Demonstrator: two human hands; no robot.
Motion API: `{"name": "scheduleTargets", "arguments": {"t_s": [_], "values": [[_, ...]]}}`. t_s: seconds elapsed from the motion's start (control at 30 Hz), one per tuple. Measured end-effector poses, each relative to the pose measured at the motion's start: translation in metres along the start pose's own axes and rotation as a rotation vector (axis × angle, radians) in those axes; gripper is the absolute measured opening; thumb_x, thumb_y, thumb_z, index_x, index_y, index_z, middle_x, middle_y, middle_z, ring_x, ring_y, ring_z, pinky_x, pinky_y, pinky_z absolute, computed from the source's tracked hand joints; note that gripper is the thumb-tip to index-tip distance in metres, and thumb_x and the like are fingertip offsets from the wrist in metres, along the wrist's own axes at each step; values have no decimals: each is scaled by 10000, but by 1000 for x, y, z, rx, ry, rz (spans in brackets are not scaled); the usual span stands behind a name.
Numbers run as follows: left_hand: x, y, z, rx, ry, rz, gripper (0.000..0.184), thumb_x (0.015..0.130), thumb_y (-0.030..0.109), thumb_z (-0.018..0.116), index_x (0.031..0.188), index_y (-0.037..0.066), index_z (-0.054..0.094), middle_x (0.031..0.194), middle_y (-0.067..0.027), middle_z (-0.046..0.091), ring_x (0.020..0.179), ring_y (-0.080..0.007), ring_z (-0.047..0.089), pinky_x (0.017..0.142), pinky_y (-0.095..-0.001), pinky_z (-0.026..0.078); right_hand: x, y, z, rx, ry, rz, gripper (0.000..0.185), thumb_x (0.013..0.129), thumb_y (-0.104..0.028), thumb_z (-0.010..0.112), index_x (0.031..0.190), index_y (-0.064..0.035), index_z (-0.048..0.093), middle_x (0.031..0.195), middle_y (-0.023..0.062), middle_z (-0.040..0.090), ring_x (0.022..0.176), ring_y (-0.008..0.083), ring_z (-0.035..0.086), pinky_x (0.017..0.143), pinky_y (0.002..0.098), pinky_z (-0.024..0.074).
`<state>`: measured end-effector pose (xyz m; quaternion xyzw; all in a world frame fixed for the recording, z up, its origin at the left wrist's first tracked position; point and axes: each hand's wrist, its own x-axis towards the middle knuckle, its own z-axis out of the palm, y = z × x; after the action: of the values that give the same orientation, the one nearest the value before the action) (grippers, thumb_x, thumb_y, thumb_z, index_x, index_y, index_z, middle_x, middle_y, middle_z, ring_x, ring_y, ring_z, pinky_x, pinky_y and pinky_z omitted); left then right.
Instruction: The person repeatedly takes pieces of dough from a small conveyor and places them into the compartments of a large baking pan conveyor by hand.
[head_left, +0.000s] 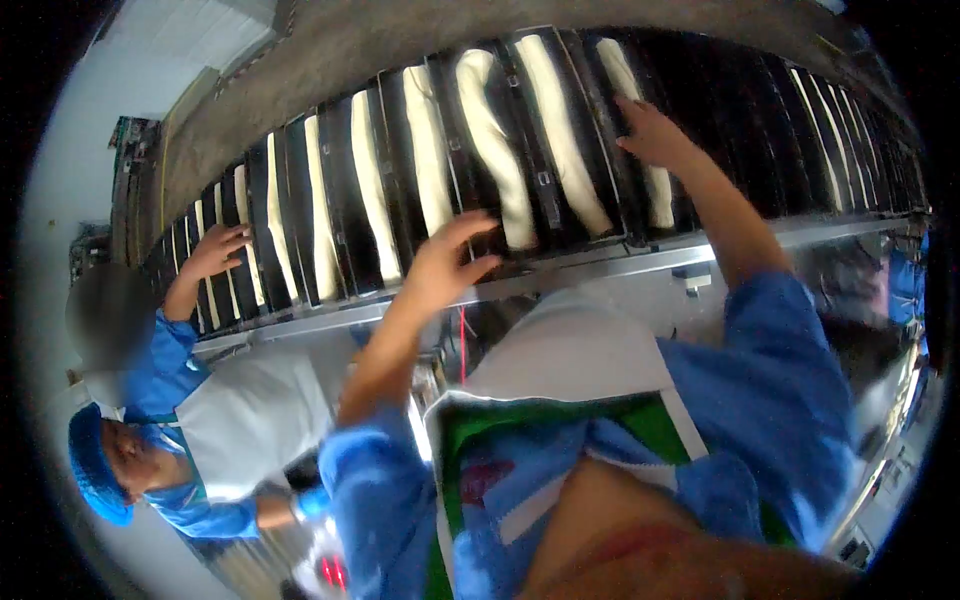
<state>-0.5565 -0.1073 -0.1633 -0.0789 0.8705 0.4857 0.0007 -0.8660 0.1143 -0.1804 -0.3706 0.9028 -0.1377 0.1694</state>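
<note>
Long pale strips that look like dough lie side by side in black channels. My left hand (445, 265) is at the near ends of two of them, with thumb and fingers apart and nothing between them. Just beyond its fingertips is a twisted, wavy strip (490, 150); behind the hand lies a straighter strip (428, 150). My right hand (655, 135) reaches over another strip (660, 195) and covers its middle. Its fingers are spread; whether they touch the strip I cannot tell. Between my hands runs a smooth, thick strip (560, 135).
A metal rail (590, 268) edges the row of channels on my side. At the left, a co-worker in a blue cap (95, 465) and white apron (255, 420) holds one hand (215, 252) over the strips. More thin strips (820, 130) lie at the far right.
</note>
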Motion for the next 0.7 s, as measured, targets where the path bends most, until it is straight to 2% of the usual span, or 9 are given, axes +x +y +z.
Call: {"name": "scheduleTargets", "arguments": {"t_s": [0.07, 0.17, 0.2, 0.33, 0.4, 0.47, 0.53, 0.6, 0.7], "values": [[-53, -27, -7, -335, 131, -192, 430, 760, 6, 666, 1166, 77, 544, 1219, -117, 521, 1126, -227, 511, 882, -313, 460, -17, 0, 12, 32, 44, 16, 657, 764, -162, 642, 1336, -28, 349, 1323, 229, 410, 1225, 357, 396, 1013, 388, 339], [-140, -26, -14, -405, 559, -424, 393, 780, -61, 612, 1156, 11, 525, 1188, -85, 534, 1069, -179, 527, 855, -281, 466, -28, 0, 23, -81, 90, -144, 603, 777, -170, 627, 1312, -23, 390, 1319, 222, 421, 1249, 337, 375, 1019, 381, 332], [-173, -35, -9, -474, 697, -543, 357, 793, -50, 606, 1137, 15, 539, 1154, -86, 559, 1060, -172, 532, 845, -275, 465, -37, -17, 13, 130, 67, -32, 588, 788, -165, 619, 1308, -9, 396, 1256, 208, 488, 1129, 297, 495, 946, 361, 397], [-271, -46, 28, -458, 1103, -659, 283, 824, 55, 633, 1099, 26, 576, 1020, -63, 631, 938, -143, 590, 795, -272, 478, 6, 57, 61, 408, 155, -177, 541, 846, -229, 603, 1304, -19, 405, 1167, 188, 549, 893, 245, 581, 821, 345, 455], [-309, -38, 43, -144, 1157, -874, 277, 807, 86, 658, 1071, 29, 596, 976, -60, 646, 870, -141, 608, 763, -282, 489, 9, -11, 24, 94, 185, -87, 534, 856, -258, 594, 1295, -17, 410, 1246, 192, 500, 1071, 289, 523, 944, 372, 388], [-368, -63, 81, -121, 1288, -871, 279, 782, 140, 673, 1036, 39, 619, 925, -71, 654, 847, -176, 623, 790, -312, 478, 20, -58, 16, -179, 337, -314, 546, 851, -293, 600, 1301, -46, 416, 1313, 184, 442, 1223, 308, 405, 1025, 384, 306], [-397, -50, 103, 73, 1179, -1164, 274, 769, 151, 670, 1023, 58, 630, 969, -99, 653, 933, -223, 614, 838, -342, 458, 44, -97, 25, -226, 357, -453, 602, 842, -365, 608, 1312, -49, 401, 1331, 212, 396, 1256, 345, 351, 1025, 423, 323], [-427, -54, 139, -123, 1447, -1288, 279, 747, 160, 677, 1011, 79, 641, 975, -125, 644, 971, -268, 596, 857, -372, 445, 43, -158, 40, -9, 229, -567, 532, 871, -301, 593, 1309, -59, 412, 1362, 224, 348, 1260, 343, 347, 1028, 417, 322], [-451, -22, 170, -20, 1541, -1347, 298, 730, 151, 688, 1012, 74, 633, 1037, -149, 612, 993, -304, 571, 859, -383, 441, 25, -229, 65, 92, 118, -837, 559, 864, -302, 604, 1324, -62, 396, 1383, 216, 324, 1261, 340, 353, 1006, 421, 348]]}}
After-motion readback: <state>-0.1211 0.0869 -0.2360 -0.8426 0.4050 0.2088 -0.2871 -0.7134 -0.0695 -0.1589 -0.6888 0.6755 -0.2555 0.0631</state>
